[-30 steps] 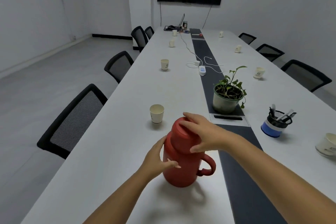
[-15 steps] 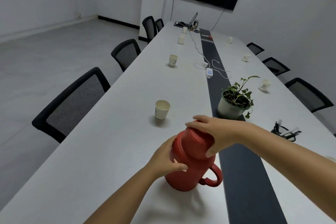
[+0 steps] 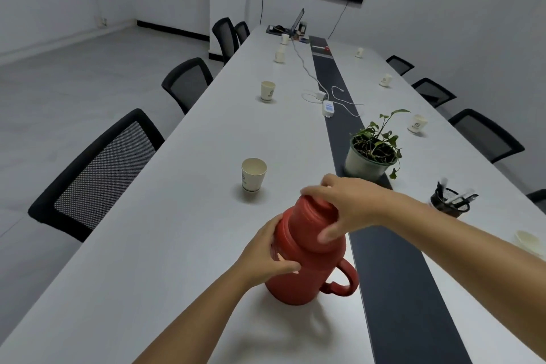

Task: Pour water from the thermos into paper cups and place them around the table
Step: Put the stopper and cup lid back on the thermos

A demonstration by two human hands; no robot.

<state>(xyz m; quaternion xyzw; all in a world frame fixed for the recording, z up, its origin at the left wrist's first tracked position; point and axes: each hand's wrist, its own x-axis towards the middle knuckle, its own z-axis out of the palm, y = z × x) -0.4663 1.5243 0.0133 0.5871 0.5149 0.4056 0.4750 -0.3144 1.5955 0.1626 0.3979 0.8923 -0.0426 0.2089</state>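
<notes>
2 hands (image 3: 348,207) on red thermos (image 3: 307,263)

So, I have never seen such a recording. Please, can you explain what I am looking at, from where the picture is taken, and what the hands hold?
A camera worn on a person's head looks forward and down along a long white meeting table. The two bare arms are that person's own. The left hand steadies the body of a red plastic thermos with a handle; the right hand grips its lid from above. Nearby stand a white paper cup, a potted green plant and a black mesh pen holder. More cups stand farther along.
</notes>
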